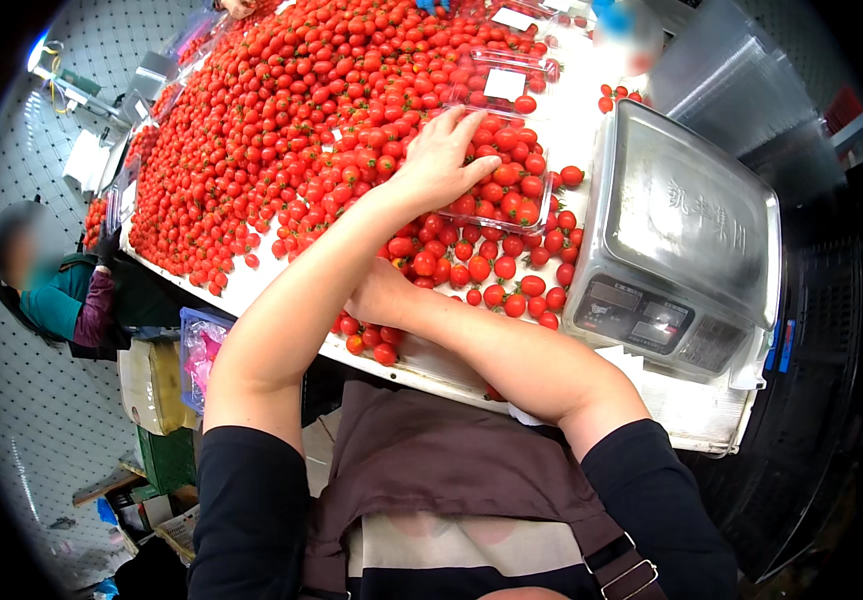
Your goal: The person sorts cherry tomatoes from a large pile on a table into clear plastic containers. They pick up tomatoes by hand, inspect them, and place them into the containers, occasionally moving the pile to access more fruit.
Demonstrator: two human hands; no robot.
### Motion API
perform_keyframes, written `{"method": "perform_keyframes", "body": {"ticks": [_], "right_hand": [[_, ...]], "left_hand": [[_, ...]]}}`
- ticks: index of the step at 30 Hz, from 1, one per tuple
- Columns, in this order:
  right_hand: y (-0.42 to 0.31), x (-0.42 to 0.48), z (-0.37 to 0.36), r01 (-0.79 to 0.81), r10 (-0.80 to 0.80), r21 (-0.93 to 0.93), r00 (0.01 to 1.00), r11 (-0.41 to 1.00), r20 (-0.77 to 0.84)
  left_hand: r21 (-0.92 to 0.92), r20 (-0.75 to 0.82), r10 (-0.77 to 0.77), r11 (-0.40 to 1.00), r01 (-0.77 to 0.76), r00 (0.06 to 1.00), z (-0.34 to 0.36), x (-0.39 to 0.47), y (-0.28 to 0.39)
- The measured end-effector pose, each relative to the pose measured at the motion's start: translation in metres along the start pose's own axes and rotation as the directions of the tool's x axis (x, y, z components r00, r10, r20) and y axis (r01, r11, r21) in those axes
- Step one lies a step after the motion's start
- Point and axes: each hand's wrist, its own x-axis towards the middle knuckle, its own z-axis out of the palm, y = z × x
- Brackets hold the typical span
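Observation:
My left hand [443, 157] lies with its fingers apart over the left side of a clear plastic punnet [546, 204], touching the cherry tomatoes [506, 176] heaped in it. A clear plastic lid with a white label [505, 84] is just beyond the punnet. My right arm crosses beneath the left forearm. Low among loose tomatoes near the table's front edge is my right hand [373, 291]; its fingers are hidden by the left forearm. A large pile of red cherry tomatoes [311, 82] spreads away to the left, and more loose ones [505, 266] surround the punnet's near side.
A metal-topped weighing scale [690, 180] stands right of the punnet. Behind it rise stacked clear plastic containers [739, 82]. A co-worker [64, 292] is at the table's left end; other people's hands show at the top. A blue crate [190, 360] sits below the table edge.

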Motion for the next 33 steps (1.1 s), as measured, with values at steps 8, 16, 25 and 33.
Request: {"method": "perform_keyframes", "body": {"ticks": [8,16,25,33], "right_hand": [[-0.007,0.006,-0.014,-0.277,0.185,0.322,0.94,0.905,0.287],[-0.022,0.003,-0.022,0.002,-0.004,0.015,0.992,1.0,0.127],[-0.019,0.001,-0.013,0.046,-0.04,-0.044,0.989,0.998,0.145],[-0.026,0.009,-0.019,0.132,-0.143,-0.303,0.99,0.944,-0.012]], "left_hand": [[0.085,0.004,0.007,0.996,-0.008,1.0,0.027,-0.016,0.058],[-0.401,-0.113,-0.142,0.912,0.086,0.983,-0.05,-0.013,0.036],[-0.5,-0.134,-0.63,0.709,0.497,0.765,-0.108,-0.052,-0.114],[-0.389,-0.259,-0.677,0.726,0.567,0.689,-0.093,-0.056,-0.218]]}}
